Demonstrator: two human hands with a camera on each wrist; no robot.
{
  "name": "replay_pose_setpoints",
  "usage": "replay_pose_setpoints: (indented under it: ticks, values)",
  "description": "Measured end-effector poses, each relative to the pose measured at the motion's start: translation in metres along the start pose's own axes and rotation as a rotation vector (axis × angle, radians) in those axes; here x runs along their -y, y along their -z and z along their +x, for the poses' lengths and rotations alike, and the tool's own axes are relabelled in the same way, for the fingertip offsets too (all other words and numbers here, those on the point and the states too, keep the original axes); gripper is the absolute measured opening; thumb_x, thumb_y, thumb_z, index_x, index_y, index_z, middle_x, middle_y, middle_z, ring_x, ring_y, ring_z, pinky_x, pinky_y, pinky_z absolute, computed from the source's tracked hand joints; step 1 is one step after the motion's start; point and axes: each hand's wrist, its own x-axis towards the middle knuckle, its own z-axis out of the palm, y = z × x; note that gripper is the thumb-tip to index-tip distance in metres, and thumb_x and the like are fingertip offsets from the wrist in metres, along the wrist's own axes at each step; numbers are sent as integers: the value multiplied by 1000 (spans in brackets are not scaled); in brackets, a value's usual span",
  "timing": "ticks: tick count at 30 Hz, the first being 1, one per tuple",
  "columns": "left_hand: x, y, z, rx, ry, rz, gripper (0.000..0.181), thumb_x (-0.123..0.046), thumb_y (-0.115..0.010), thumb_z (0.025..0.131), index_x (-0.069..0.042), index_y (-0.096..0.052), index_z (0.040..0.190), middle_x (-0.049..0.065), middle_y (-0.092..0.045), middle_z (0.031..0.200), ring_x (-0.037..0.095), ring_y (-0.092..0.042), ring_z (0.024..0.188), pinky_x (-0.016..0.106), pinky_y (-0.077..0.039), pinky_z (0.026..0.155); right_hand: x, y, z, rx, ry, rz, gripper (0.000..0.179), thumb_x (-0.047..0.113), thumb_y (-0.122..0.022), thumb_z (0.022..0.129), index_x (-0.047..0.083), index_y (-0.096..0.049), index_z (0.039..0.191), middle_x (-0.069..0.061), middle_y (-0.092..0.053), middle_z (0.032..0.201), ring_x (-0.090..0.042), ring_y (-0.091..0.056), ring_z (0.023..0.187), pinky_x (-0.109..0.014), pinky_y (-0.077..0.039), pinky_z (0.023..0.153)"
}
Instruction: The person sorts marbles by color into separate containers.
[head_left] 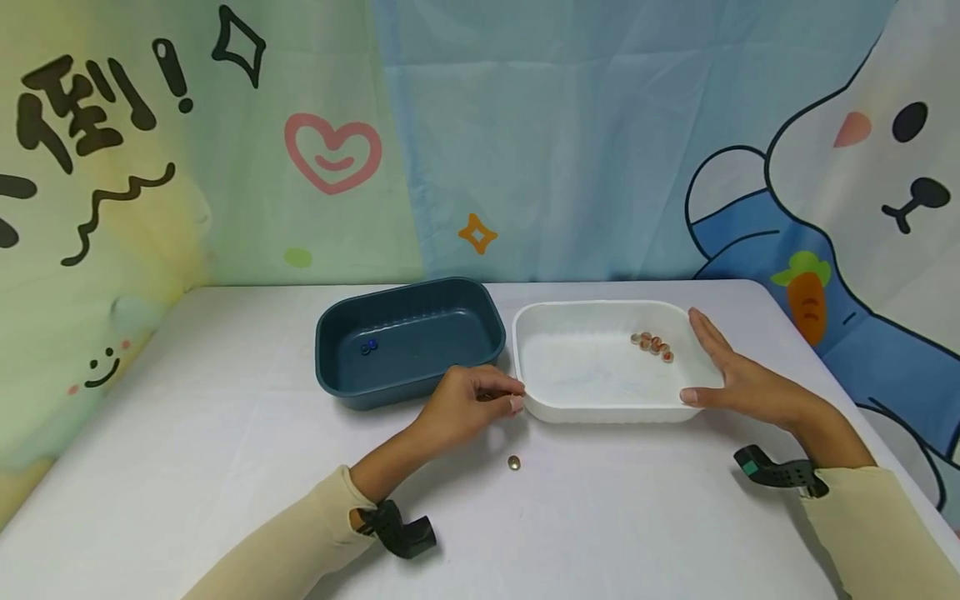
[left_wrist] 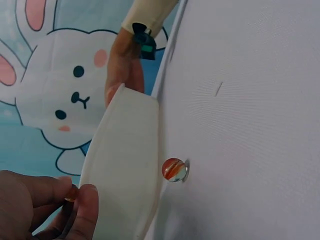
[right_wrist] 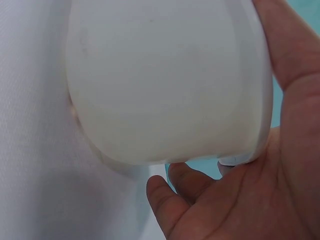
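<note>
Between the thumb and fingers of my left hand is a small orange glass marble, pinched beside the near left corner of the white tray. My right hand grips that tray's right end, thumb on the near side and fingers reaching to the far side. Inside the tray, several orange-and-clear marbles sit toward the right. One loose marble lies on the table in front of the tray; its orange swirl shows in the left wrist view. The right wrist view shows mostly the tray's outer wall.
A dark blue-green tray stands left of the white one, behind my left hand, holding a few dark blue marbles. White cloth covers the table. A printed curtain hangs along the back edge.
</note>
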Motion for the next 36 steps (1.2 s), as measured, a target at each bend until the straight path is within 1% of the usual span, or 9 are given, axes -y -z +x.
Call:
replay_pose_setpoints:
  ticks: [3, 8, 14, 18, 21, 23, 28, 31, 36]
  values:
    - [-3, 1, 1, -9, -6, -23, 17, 1, -70, 87, 3, -74, 103, 5, -69, 94, 10, -68, 81, 25, -55, 72, 1, 0, 0, 2, 8, 7, 115, 31, -75, 84, 31, 18, 152, 2, 27, 157, -44, 17, 142, -81, -15, 87]
    - [-6, 2, 4, -20, -14, -64, 17, 2, -69, 88, 7, -72, 104, 8, -68, 93, 13, -69, 82, 28, -56, 74, 2, 0, -1, 4, 6, 18, 115, 30, -75, 85, 32, 18, 152, 3, 27, 157, -43, 18, 142, -80, -12, 89]
    - [-8, 1, 10, -38, -10, -88, 18, 1, -68, 89, 6, -72, 106, 8, -68, 96, 14, -69, 84, 27, -55, 74, 3, -1, -1, 2, 16, 20, 115, 29, -75, 85, 32, 18, 152, 3, 28, 157, -42, 19, 142, -80, -12, 90]
    - [-9, 0, 14, -65, -26, -109, 18, 2, -68, 89, 7, -71, 105, 10, -69, 98, 16, -70, 84, 28, -56, 75, 2, -1, 0, 1, 20, 23, 115, 29, -75, 84, 30, 18, 152, 3, 27, 157, -41, 19, 142, -79, -12, 91]
    - [-9, 0, 17, -70, -30, -106, 18, 1, -69, 89, 7, -71, 106, 12, -69, 99, 17, -70, 84, 28, -56, 75, 2, -2, 0, 3, 25, 26, 115, 28, -75, 85, 30, 18, 152, 3, 27, 157, -42, 19, 142, -79, -11, 91]
    - [-9, 0, 21, -72, -19, -100, 19, 0, -69, 89, 7, -71, 106, 12, -70, 99, 16, -70, 85, 28, -55, 75, 1, -2, 1, 3, 23, 24, 116, 28, -75, 84, 31, 19, 152, 3, 27, 157, -42, 19, 142, -79, -12, 92]
    - [-10, 0, 30, -83, 39, -83, 18, -2, -69, 89, 4, -73, 106, 10, -71, 99, 16, -70, 87, 26, -55, 75, 2, -2, 2, 1, 27, 19, 115, 28, -75, 84, 29, 18, 152, 2, 27, 157, -42, 19, 142, -80, -11, 91]
    - [-11, -1, 35, -73, 75, -81, 19, -2, -69, 89, 4, -72, 107, 10, -71, 97, 16, -70, 85, 26, -55, 76, 2, -2, 1, -4, 32, 8, 115, 27, -75, 84, 27, 18, 153, 1, 27, 157, -42, 18, 142, -79, -12, 92]
    - [-11, -1, 44, -55, 122, -127, 19, -1, -68, 90, 6, -71, 108, 11, -72, 92, 17, -71, 84, 27, -55, 77, 1, -2, 0, -10, 37, -8, 115, 25, -75, 84, 27, 17, 153, -1, 27, 158, -45, 16, 142, -80, -14, 91]
